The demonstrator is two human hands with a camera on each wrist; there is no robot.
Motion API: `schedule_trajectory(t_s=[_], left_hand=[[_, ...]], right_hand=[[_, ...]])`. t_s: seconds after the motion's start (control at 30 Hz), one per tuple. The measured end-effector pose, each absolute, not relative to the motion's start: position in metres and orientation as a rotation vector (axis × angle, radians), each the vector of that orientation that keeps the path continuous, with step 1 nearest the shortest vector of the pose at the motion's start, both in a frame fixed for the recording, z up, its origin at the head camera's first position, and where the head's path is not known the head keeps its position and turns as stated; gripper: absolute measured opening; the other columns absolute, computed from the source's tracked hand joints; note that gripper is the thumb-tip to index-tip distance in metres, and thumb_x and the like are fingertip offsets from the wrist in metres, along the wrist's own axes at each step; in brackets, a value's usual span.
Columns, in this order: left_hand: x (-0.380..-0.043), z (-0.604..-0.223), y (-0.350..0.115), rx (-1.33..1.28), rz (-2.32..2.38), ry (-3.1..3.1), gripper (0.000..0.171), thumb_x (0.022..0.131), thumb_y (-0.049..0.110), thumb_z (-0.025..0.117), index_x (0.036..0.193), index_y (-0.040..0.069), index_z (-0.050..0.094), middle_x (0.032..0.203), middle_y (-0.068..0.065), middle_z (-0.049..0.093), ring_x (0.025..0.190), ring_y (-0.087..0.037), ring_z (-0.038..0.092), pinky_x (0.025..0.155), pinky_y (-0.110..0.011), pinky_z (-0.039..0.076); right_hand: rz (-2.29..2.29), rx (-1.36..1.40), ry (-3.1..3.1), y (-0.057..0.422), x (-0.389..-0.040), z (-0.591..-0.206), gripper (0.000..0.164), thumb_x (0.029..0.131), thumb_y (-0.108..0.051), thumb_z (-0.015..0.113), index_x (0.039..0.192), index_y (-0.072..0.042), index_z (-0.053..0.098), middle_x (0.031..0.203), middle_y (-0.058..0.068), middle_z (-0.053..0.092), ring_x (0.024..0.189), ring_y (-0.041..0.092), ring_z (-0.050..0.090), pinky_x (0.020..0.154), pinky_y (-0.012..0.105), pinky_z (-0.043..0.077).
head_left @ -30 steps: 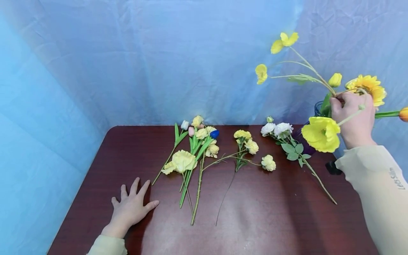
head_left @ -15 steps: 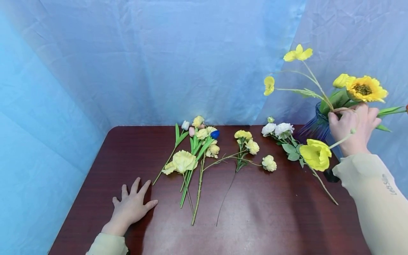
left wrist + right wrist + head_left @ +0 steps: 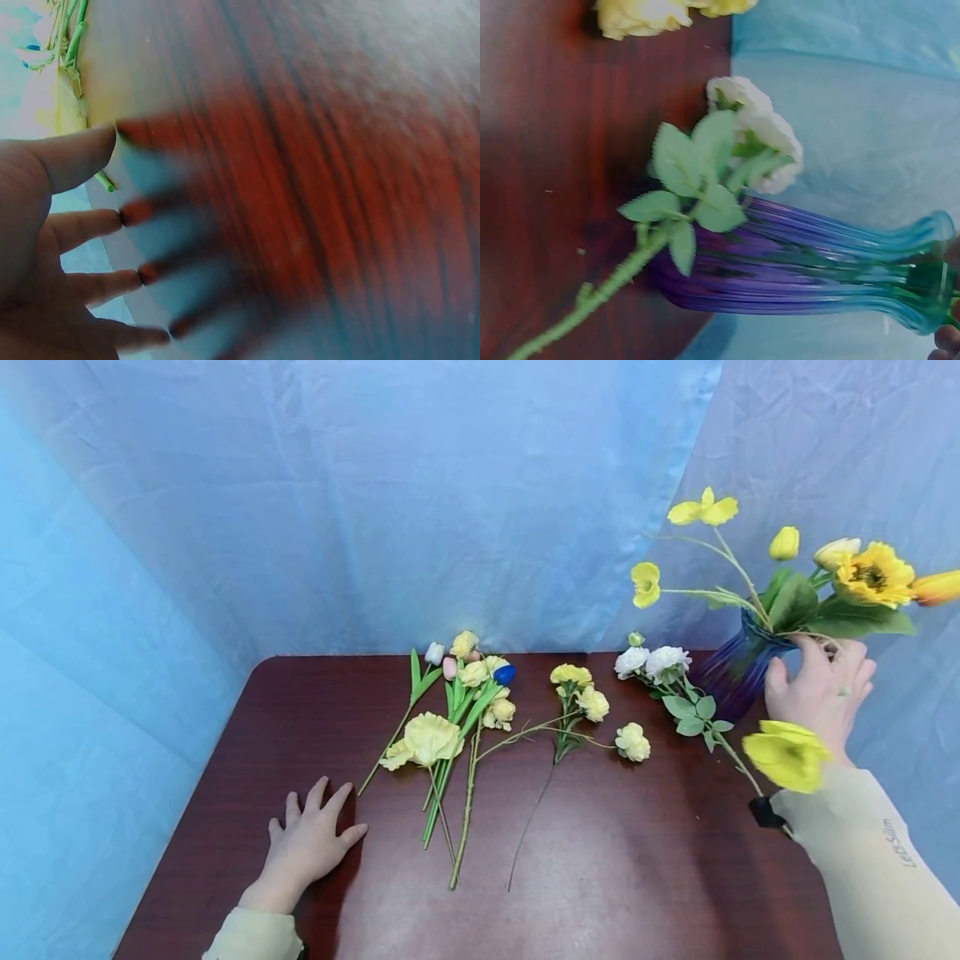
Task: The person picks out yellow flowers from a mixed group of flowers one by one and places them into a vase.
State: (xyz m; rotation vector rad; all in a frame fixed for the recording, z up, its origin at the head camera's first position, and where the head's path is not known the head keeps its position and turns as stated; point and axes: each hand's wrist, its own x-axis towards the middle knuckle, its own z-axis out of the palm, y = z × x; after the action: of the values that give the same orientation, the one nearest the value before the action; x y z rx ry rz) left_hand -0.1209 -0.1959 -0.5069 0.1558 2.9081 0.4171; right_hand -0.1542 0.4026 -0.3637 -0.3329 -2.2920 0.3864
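My right hand (image 3: 819,693) is beside the mouth of a blue-purple glass vase (image 3: 738,664), thumb apart from the fingers. Fingertips (image 3: 946,340) show near the rim in the right wrist view. A branching yellow poppy spray (image 3: 752,585) stands in the vase; one branch loops over my right hand, its bloom (image 3: 787,756) in front of the wrist. A sunflower (image 3: 873,574), yellow tulip (image 3: 784,543) and orange tulip (image 3: 937,587) rise from the vase. My left hand (image 3: 307,843) rests on the table with fingers spread, also seen in the left wrist view.
A white rose stem (image 3: 693,706) lies before the vase. Mid-table lie a yellow carnation stem (image 3: 572,677), a cream rose branch (image 3: 632,742), a pale yellow poppy (image 3: 432,739), and several tulips, including a blue one (image 3: 504,675) and a white one (image 3: 435,653). A blue cloth (image 3: 480,510) hangs behind.
My right hand has lowered from above the vase to beside its mouth, bringing the poppy spray down into it. The thumb has moved away from the spray's stem. My left hand stays put.
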Motion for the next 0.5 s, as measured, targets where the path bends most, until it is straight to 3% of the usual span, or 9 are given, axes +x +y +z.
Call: schedule_trajectory(t_s=[0.13, 0.3, 0.37, 0.5], left_hand=[[-0.123, -0.502, -0.19, 0.184, 0.457, 2.981, 0.063, 0.09, 0.039, 0.066, 0.141, 0.008, 0.045, 0.147, -0.027, 0.029, 0.13, -0.057, 0.022, 0.091, -0.08, 0.026], [-0.127, -0.494, -0.177, 0.301, 0.528, 3.076, 0.059, 0.09, 0.034, 0.067, 0.138, 0.006, 0.049, 0.144, -0.025, 0.036, 0.127, -0.052, 0.033, 0.088, -0.072, 0.038], [-0.128, -0.492, -0.171, 0.354, 0.548, 3.096, 0.058, 0.09, 0.034, 0.068, 0.137, 0.006, 0.05, 0.142, -0.025, 0.039, 0.125, -0.05, 0.037, 0.086, -0.069, 0.041], [-0.131, -0.491, -0.159, 0.414, 0.548, 3.087, 0.059, 0.089, 0.037, 0.068, 0.137, 0.009, 0.051, 0.142, -0.021, 0.041, 0.125, -0.05, 0.038, 0.089, -0.069, 0.04]], right_hand=[[0.457, -0.331, -2.184, 0.395, -0.15, -0.384, 0.041, 0.088, -0.013, 0.057, 0.127, -0.005, 0.06, 0.122, 0.028, 0.045, 0.109, 0.048, 0.038, 0.092, 0.062, 0.03], [0.506, -0.348, -2.263, 0.38, -0.144, -0.407, 0.04, 0.088, -0.014, 0.057, 0.127, -0.004, 0.058, 0.117, 0.029, 0.047, 0.107, 0.05, 0.041, 0.09, 0.064, 0.032], [0.506, -0.28, -2.336, 0.374, -0.146, -0.415, 0.038, 0.087, -0.01, 0.057, 0.123, 0.001, 0.059, 0.109, 0.031, 0.053, 0.102, 0.052, 0.043, 0.087, 0.064, 0.032], [0.486, -0.059, -2.535, 0.353, -0.147, -0.434, 0.033, 0.087, -0.005, 0.057, 0.118, 0.005, 0.058, 0.089, 0.024, 0.061, 0.085, 0.047, 0.051, 0.075, 0.061, 0.039]])
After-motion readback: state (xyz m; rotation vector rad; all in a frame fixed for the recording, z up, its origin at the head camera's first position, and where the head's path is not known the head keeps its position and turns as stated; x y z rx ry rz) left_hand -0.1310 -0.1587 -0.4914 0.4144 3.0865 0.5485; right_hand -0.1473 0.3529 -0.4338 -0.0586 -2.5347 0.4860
